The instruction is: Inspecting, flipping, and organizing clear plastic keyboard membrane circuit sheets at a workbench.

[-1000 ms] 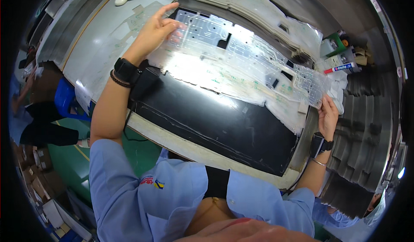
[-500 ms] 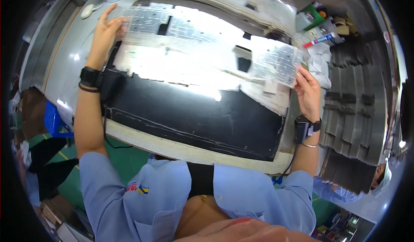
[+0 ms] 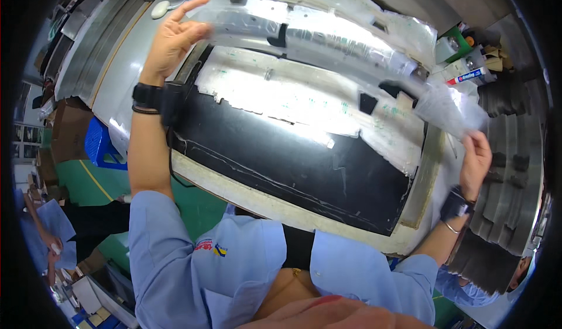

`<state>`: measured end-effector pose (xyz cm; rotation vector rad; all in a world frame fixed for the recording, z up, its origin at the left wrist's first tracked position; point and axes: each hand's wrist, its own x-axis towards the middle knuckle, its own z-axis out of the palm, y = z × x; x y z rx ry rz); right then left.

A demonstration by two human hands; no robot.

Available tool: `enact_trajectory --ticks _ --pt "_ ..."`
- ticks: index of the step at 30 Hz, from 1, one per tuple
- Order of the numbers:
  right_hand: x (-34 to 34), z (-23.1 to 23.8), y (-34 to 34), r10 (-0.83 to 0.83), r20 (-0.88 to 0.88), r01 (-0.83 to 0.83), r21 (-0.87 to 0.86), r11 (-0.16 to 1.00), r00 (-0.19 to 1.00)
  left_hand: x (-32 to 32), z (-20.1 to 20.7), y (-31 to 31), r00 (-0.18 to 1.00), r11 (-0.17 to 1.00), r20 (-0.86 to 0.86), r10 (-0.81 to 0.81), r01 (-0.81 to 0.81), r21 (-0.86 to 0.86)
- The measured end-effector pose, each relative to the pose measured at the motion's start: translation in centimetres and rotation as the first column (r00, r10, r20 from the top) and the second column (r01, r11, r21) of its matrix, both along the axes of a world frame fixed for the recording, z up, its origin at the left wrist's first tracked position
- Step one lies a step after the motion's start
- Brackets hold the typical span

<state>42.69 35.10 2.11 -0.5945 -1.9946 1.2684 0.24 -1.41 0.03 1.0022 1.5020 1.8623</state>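
Note:
A long clear plastic sheet (image 3: 328, 42) with a few black patches hangs in the air above the workbench, bowed between my two hands. My left hand (image 3: 172, 39) grips its far left end. My right hand (image 3: 477, 159) pinches its right end, where the plastic bunches and droops. Under the sheet lies a large flat panel (image 3: 304, 159), black along its near half, with a shiny silver layer (image 3: 293, 97) over its far half. A black wrist strap sits on each of my forearms.
White foam padding (image 3: 351, 7) runs along the bench's far edge. A green box, a marker pen (image 3: 467, 76) and small cartons stand at the far right. Stacks of dark ribbed trays (image 3: 515, 171) stand to the right. A blue crate (image 3: 99, 144) and another seated person (image 3: 52, 223) are at left.
Both hands have lifted the clear sheet off the panel and away from me, so the silver layer under it now shows. The view has swung left.

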Motion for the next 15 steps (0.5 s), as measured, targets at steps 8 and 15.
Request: enact_trajectory --ticks 8,15 --pt "-1.8 -2.3 -0.1 -0.017 0.046 0.026 -0.209 0.978 0.999 1.2 -0.5 1.8 0.971 0.968 0.006 0.241 -0.24 -0.068" --pt "-2.0 -2.8 0.2 0.038 0.056 -0.02 -0.299 0.954 0.998 0.5 -1.3 1.8 0.96 0.953 -0.066 0.272 -0.278 -0.123"
